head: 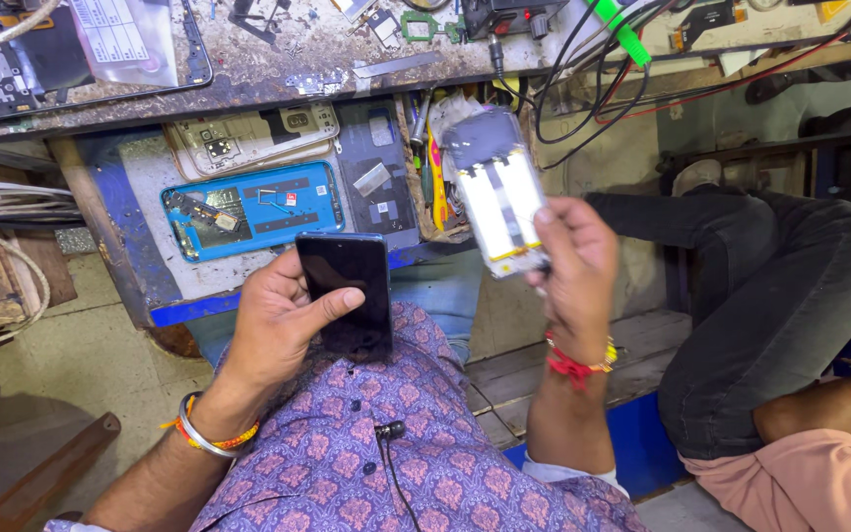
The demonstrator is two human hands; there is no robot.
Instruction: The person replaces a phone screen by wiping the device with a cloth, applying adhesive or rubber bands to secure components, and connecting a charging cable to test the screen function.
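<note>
Head view. A black smartphone point(347, 294) is held in the left hand point(278, 325), screen side up, above the lap and in front of the patterned purple shirt point(347, 463). The thumb is laid across the dark screen and the fingers are wrapped behind the body, so the grip is closed on the phone. A metal bangle and orange thread point(204, 433) are worn on the left wrist.

An opened phone frame point(499, 192), with white inner panels and a grey upper part, is held upright in the right hand point(573, 261). It is pinched at its lower end between thumb and fingertips; the grip is narrow and closed on the frame. A red thread band point(573, 365) is worn on the right wrist.

Both items are held clear of the bench, just below its near edge. Under that edge an open drawer point(140, 197) is seen, in which a blue phone back shell point(253, 209), a pale shell point(248, 136) and a dark grey shell point(376, 172) are laid. On the bench top point(278, 64), near its front edge, loose metal parts are scattered, and black and red cables point(593, 89) are draped over its right part.

At the right, the dark-trousered leg point(780, 296) of a second person is seen.
</note>
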